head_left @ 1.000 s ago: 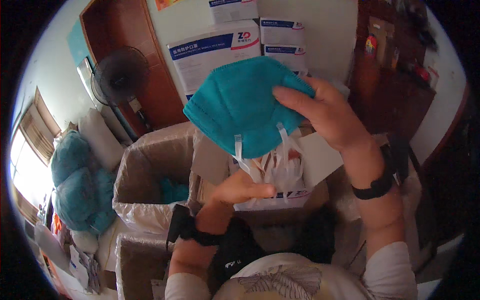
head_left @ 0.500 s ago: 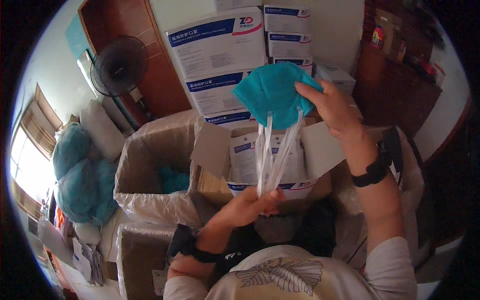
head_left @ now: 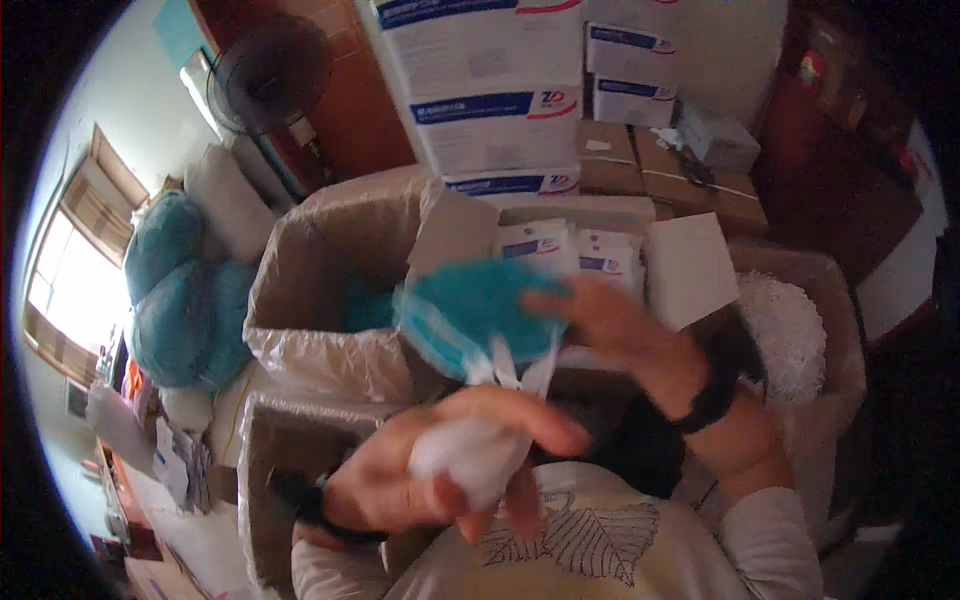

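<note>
While the right hand pinched the teal face mask, the left hand, just below that mask, curled its fingers around a blurred white wad.

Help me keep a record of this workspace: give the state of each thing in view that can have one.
Teal mask: gripped by the right hand
White bundle: in the left hand, blurred
White box: open, packs inside
Left lined carton: open, teal items inside
Right carton: open, white stringy mass inside
Stacked white boxes: apparently closed
Fan: running or off, cannot tell
</note>
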The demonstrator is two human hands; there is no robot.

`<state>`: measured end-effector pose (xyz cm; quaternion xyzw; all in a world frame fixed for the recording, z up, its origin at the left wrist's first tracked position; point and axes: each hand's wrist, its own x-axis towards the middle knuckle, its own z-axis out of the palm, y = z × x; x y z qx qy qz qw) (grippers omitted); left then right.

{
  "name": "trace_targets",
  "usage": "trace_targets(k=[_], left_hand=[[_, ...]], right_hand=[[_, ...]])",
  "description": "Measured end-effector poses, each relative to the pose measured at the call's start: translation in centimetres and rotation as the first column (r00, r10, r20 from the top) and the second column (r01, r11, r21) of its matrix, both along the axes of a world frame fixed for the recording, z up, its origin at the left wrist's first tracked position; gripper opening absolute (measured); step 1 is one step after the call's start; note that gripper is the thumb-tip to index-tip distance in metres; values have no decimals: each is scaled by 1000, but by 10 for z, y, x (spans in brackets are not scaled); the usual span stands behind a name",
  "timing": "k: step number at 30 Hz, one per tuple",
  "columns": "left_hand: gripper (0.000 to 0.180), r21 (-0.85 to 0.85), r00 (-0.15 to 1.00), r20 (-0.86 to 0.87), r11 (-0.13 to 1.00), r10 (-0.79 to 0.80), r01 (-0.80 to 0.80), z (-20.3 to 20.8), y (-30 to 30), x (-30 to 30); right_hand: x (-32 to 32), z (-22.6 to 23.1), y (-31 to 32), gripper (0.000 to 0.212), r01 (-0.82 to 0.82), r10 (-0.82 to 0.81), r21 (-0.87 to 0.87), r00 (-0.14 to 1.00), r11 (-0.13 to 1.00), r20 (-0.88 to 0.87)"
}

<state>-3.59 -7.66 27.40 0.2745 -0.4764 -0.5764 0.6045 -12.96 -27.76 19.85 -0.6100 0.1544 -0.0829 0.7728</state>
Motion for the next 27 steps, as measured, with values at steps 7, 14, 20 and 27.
trace_targets(k=[7, 14, 20, 27], left_hand=[[24, 311, 402, -847, 937, 348, -156, -96, -45, -3], [25, 371, 471, -757, 891, 454, -262, -150, -27, 7], [23, 485, 545, -689, 863, 477, -143, -160, -34, -1], [22, 523, 574, -637, 835, 515, -168, -169, -39, 5]], right_hand=[[-21, -120, 55, 39, -237, 425, 463, 831, 854, -359], [-53, -70, 46, 32, -53, -107, -622, 970, 781, -217], [-8, -58, 64, 18, -97, 81, -122, 989, 988, -127], [-7, -67, 32, 20, -118, 258, 544, 947, 831, -189]])
